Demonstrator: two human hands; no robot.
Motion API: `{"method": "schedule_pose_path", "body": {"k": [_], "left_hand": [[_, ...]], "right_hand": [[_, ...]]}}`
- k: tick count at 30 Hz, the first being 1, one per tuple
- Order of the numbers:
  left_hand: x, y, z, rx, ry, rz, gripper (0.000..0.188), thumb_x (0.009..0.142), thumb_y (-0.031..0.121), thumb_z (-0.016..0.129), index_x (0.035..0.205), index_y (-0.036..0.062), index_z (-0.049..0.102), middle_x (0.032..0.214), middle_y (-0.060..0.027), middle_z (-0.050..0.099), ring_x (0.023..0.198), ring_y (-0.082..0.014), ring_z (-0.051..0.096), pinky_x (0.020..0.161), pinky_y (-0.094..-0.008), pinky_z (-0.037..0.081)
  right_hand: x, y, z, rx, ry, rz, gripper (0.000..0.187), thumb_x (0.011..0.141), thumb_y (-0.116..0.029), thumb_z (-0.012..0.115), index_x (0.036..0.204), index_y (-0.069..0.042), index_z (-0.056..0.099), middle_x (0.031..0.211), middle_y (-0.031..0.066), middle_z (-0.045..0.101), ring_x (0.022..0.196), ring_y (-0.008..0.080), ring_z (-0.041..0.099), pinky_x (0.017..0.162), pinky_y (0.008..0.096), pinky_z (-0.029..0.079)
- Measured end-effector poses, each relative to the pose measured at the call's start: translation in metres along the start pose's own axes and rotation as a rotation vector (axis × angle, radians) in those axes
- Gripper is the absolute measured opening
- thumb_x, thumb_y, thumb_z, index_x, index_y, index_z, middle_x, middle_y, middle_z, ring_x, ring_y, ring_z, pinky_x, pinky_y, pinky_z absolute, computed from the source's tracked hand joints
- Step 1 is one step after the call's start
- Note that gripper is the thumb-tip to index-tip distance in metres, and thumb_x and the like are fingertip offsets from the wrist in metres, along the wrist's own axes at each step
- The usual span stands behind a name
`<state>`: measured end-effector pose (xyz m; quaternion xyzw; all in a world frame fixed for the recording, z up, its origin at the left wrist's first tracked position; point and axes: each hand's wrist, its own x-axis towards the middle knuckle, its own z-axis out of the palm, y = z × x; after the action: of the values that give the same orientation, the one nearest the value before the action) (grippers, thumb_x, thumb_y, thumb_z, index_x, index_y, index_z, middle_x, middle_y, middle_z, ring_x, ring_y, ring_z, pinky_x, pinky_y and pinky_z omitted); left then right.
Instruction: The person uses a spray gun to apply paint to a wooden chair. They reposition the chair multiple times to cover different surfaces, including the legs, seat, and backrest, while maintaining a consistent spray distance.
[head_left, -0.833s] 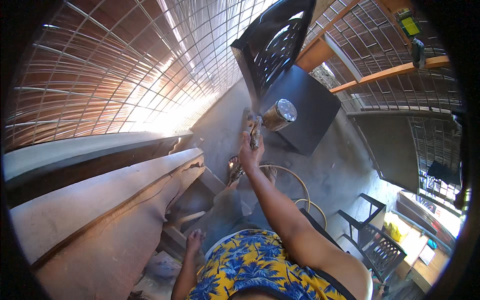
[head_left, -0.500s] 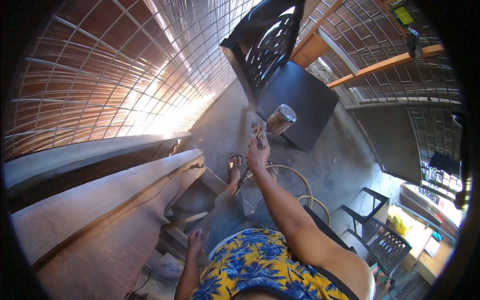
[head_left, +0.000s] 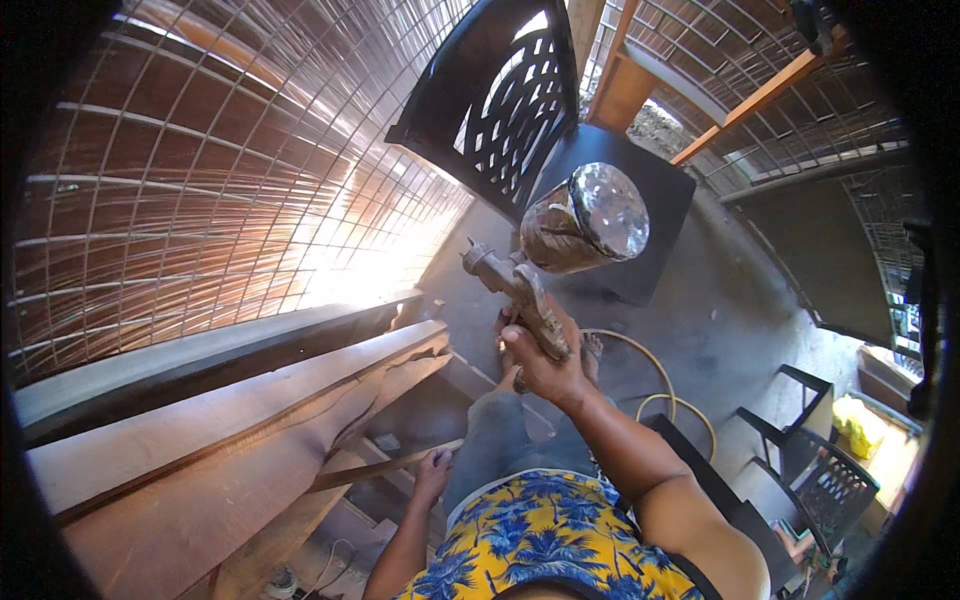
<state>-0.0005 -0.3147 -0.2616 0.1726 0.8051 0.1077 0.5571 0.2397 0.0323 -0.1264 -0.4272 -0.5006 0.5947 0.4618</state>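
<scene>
A paint-stained spray gun (head_left: 515, 290) with a metal cup (head_left: 605, 215) is gripped in my right hand (head_left: 550, 365), raised in front of my body. Its nozzle end points to the upper left, toward the mesh wall. Beyond the cup stands a black chair (head_left: 520, 100) with a lattice back and a dark flat seat (head_left: 665, 185); the cup hides part of that seat. My left hand (head_left: 433, 475) hangs low by my thigh, fingers curled closed, just below the end of a wooden slat (head_left: 385, 465). Nothing shows in it.
A yellow hose (head_left: 660, 370) curves over the floor on my right. Long wooden boards (head_left: 250, 420) lie at my left, below a wire mesh wall (head_left: 200, 190). Another black chair (head_left: 825, 480) and a yellow bag (head_left: 858, 425) are at the right.
My right hand has lifted the spray gun closer to me, and its nozzle now swings leftward. The left hand has shifted slightly right in the view, nearer the slat's end.
</scene>
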Motion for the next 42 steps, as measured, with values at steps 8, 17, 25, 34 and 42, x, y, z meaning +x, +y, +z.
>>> {"method": "schedule_pose_path", "body": {"k": [8,17,25,34,42], "left_hand": [[0.0,0.099,0.009,0.074,-0.009,0.267,0.041,0.105,0.03,0.063,0.132,-0.0006,0.064,0.12,-0.0152,0.073,0.112,-0.0226,0.07,0.1,-0.0362,0.052],[0.009,0.11,0.032,0.292,-0.081,0.156,0.041,0.104,0.032,0.063,0.131,0.0014,0.065,0.119,-0.0111,0.072,0.112,-0.02,0.067,0.1,-0.0357,0.051],[-0.01,0.257,0.021,0.283,0.465,0.742,0.043,0.097,0.021,0.068,0.133,-0.0012,0.061,0.131,-0.0224,0.066,0.126,-0.0395,0.061,0.108,-0.0459,0.046],[0.029,0.526,-0.037,0.549,1.202,1.241,0.105,0.083,0.033,0.085,0.163,0.0107,0.02,0.166,-0.0251,0.021,0.157,-0.0425,0.016,0.125,-0.061,0.015],[0.05,0.543,-0.047,0.572,1.239,1.155,0.102,0.081,0.037,0.082,0.161,0.0146,0.023,0.165,-0.0215,0.023,0.159,-0.039,0.013,0.12,-0.0741,0.006]], "right_hand": [[-0.008,0.047,-0.061,-0.028,0.11,0.345,0.033,0.097,-0.026,0.075,0.113,0.001,0.065,0.09,0.0094,0.072,0.085,0.0156,0.066,0.078,0.0346,0.053],[0.008,0.075,-0.105,0.008,0.168,0.519,0.034,0.1,-0.027,0.072,0.122,-0.001,0.069,0.082,0.001,0.066,0.066,0.0084,0.056,0.06,0.0284,0.047],[0.023,0.029,-0.104,0.226,-0.072,0.317,0.04,0.097,-0.037,0.074,0.111,0.0,0.068,0.084,0.0014,0.065,0.073,0.0099,0.06,0.067,0.0283,0.05],[0.016,0.012,-0.109,0.165,0.145,0.227,0.047,0.101,-0.045,0.067,0.116,0.0,0.066,0.091,0.0031,0.068,0.06,0.006,0.052,0.053,0.0242,0.042],[-0.012,0.035,-0.124,0.118,0.077,0.317,0.043,0.103,-0.04,0.065,0.12,0.0,0.065,0.099,0.0074,0.071,0.058,0.0064,0.054,0.048,0.0234,0.043]]}}
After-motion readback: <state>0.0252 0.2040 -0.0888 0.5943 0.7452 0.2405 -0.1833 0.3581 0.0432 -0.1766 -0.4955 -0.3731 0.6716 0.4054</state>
